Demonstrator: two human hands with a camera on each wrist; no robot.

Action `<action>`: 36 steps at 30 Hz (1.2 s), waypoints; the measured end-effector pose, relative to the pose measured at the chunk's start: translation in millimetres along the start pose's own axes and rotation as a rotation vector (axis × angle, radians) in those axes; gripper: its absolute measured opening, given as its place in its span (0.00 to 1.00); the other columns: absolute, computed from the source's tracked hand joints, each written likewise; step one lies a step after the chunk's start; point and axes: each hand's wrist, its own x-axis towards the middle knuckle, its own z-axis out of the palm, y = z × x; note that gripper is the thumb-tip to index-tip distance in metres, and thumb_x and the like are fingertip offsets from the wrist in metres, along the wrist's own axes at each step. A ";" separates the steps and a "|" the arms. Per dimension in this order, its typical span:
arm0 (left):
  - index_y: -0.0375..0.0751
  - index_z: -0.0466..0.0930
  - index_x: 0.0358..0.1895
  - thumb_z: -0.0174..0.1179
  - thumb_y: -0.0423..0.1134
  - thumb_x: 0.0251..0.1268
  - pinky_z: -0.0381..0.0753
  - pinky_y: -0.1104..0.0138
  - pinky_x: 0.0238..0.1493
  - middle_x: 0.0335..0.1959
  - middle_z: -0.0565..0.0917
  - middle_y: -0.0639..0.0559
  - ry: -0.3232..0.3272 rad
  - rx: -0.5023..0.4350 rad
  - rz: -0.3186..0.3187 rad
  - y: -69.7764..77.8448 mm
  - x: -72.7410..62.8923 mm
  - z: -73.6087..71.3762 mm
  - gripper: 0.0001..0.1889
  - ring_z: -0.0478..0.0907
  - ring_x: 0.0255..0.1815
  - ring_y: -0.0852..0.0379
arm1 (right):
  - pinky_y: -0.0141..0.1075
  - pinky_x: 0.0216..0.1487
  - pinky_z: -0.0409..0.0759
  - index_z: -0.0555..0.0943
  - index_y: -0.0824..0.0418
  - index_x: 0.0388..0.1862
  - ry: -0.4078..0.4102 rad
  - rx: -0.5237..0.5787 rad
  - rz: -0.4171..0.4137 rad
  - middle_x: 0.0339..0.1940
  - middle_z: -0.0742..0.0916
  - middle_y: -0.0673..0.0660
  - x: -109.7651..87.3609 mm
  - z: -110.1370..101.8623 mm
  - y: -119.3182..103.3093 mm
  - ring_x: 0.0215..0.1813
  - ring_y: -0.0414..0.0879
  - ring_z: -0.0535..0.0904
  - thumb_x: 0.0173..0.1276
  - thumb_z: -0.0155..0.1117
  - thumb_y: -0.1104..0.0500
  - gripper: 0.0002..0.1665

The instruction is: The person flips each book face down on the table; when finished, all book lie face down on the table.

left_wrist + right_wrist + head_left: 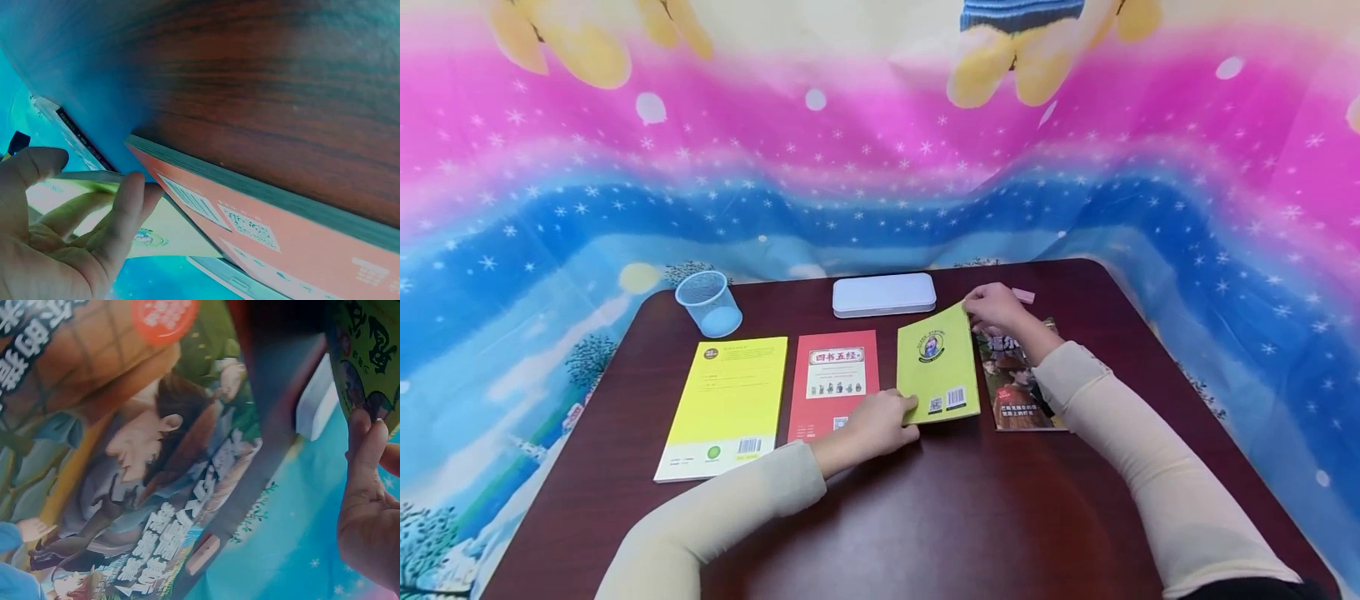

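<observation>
A green book point(936, 362) stands tilted, its upper right corner raised off the table. My right hand point(996, 308) pinches that corner between thumb and fingers; the right wrist view shows the pinch point(369, 487) and part of the illustrated other cover. At the lower left corner my left hand point(880, 425) holds the book, its thumb by the bottom edge. In the left wrist view the left hand point(69, 237) has curled fingers at the green book point(181, 231). Left of it lies a red book point(837, 367); to the right, a book with an illustrated cover point(1015, 383), partly under my right forearm.
A yellow book point(730, 400) lies at the left of the dark wooden table point(970, 508). Behind stand a blue mesh pen cup point(709, 304) and a white pencil case point(884, 295). A small pink eraser-like block point(1024, 296) lies at the back right. A printed curtain point(850, 200) surrounds the table.
</observation>
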 end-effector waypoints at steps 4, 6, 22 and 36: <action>0.47 0.80 0.34 0.64 0.45 0.54 0.67 0.71 0.22 0.21 0.72 0.55 -0.012 0.054 0.017 -1.3 0.5 0.5 0.08 0.68 0.24 0.60 | 0.50 0.42 0.80 0.78 0.70 0.49 -0.009 -0.096 0.008 0.39 0.82 0.64 3.3 2.1 4.6 0.28 0.49 0.80 0.65 0.53 0.62 0.17; 0.48 0.80 0.30 0.64 0.46 0.54 0.66 0.70 0.21 0.20 0.71 0.55 -0.021 0.066 0.024 -1.7 1.2 0.6 0.08 0.67 0.24 0.60 | 0.48 0.37 0.80 0.80 0.70 0.46 -0.011 -0.148 0.012 0.34 0.84 0.62 4.7 3.1 7.0 0.29 0.52 0.80 0.64 0.53 0.63 0.16; 0.49 0.82 0.17 0.69 0.46 0.52 0.68 0.72 0.27 0.14 0.73 0.62 -0.093 0.044 0.070 -6.5 7.2 -1.7 0.12 0.66 0.24 0.63 | 0.37 0.24 0.71 0.73 0.60 0.15 -0.062 -0.498 0.013 0.14 0.78 0.55 11.5 12.7 23.3 0.19 0.48 0.74 0.64 0.51 0.65 0.16; 0.49 0.83 0.20 0.71 0.50 0.48 0.71 0.70 0.27 0.22 0.73 0.55 -0.084 0.169 0.076 -2.4 7.4 4.3 0.11 0.69 0.24 0.61 | 0.36 0.20 0.64 0.66 0.57 0.13 -0.018 -0.768 -0.025 0.13 0.63 0.52 19.5 31.7 24.9 0.17 0.46 0.59 0.62 0.52 0.68 0.18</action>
